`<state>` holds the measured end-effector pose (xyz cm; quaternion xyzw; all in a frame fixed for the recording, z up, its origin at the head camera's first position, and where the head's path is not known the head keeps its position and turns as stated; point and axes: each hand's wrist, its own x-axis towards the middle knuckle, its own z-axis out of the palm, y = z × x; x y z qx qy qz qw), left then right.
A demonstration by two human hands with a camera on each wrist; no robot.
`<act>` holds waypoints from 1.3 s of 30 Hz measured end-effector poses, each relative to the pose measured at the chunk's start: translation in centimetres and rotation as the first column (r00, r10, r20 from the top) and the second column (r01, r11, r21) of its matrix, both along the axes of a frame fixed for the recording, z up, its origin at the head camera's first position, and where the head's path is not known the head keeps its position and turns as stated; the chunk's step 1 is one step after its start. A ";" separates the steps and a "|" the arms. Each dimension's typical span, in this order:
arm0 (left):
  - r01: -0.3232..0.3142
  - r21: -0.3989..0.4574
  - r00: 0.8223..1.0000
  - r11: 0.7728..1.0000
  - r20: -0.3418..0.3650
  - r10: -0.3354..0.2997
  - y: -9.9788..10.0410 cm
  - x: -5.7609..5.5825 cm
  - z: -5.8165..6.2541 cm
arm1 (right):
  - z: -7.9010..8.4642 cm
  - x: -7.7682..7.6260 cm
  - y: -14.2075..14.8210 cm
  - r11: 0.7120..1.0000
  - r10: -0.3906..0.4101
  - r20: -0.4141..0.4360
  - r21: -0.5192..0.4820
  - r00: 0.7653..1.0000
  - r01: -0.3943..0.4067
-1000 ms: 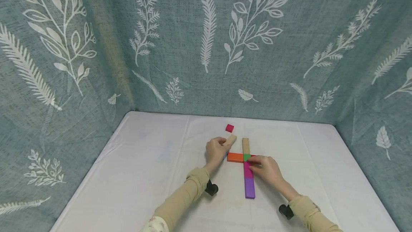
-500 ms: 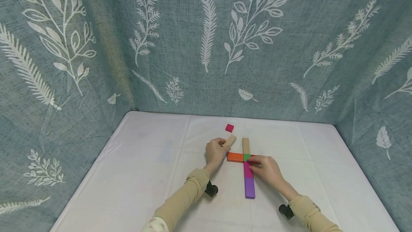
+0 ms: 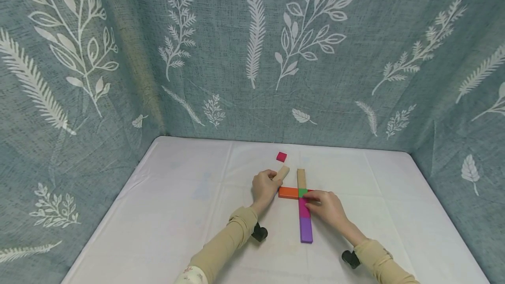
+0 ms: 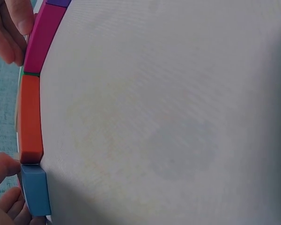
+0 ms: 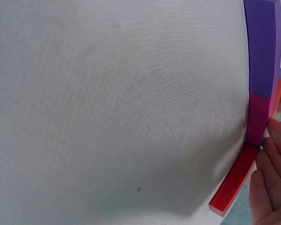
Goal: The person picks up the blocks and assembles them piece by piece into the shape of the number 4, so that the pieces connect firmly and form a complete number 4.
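Flat coloured blocks form a cross. Its upright runs from a wooden block through green and magenta to purple. Orange forms the left arm, with a blue block at its outer end, hidden by the hand in the head view. Red is the right arm. My left hand pinches a loose wooden block, which points diagonally away. My right hand rests relaxed over the crossing, its fingertips touching the green and magenta blocks.
A small crimson block lies alone beyond my left hand. The white-covered table reaches back to a teal leaf-patterned curtain. Each wrist bears a dark camera, seen beside the left and right sleeves.
The wooden block at my left fingers has shifted very slightly left and toward me. Less of the blue block shows beside the left hand. The right hand has stayed in place.
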<state>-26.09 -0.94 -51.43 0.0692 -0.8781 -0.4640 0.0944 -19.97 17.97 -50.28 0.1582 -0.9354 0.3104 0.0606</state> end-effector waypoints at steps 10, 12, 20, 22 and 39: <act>0.004 -0.013 1.000 1.000 -0.008 -0.004 0.0 0.1 0.0 | 0.1 0.0 0.0 1.000 0.001 -0.003 0.010 1.000 -0.001; 0.003 -0.006 1.000 1.000 -0.001 -0.003 0.0 0.2 0.0 | 0.2 0.0 0.0 1.000 0.001 -0.002 0.010 1.000 -0.001; -0.003 0.001 1.000 1.000 0.001 0.003 0.0 0.1 0.1 | 0.2 -0.1 0.1 1.000 0.002 -0.004 0.010 1.000 -0.002; -0.005 0.001 1.000 1.000 0.001 0.005 0.0 0.1 0.2 | 0.2 -0.1 0.1 1.000 0.004 -0.005 0.011 1.000 -0.004; -0.005 -0.006 1.000 1.000 0.019 0.005 -0.1 0.0 0.3 | 0.2 -0.1 0.1 1.000 -0.005 0.004 0.014 1.000 0.005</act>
